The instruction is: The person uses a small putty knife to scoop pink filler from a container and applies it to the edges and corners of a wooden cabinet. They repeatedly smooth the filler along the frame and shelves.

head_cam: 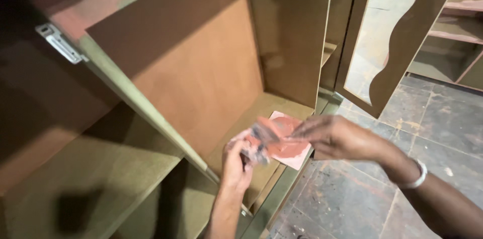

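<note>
My left hand (236,161) is closed around a crumpled, greyish wad smeared with reddish paste (255,144), while my right hand (329,136), a pale bangle (418,174) on its wrist, pinches the wad's other end with fingers pressed together; motion blur hides the finer detail. Just behind it, a flat square pinkish tile (294,154) smeared red lies at the front edge of the cabinet's lower shelf (261,111). The brown plywood cabinet (196,68) stands open on a stained stone floor (432,118), a cut-out door panel (397,33) leaning to the right.
</note>
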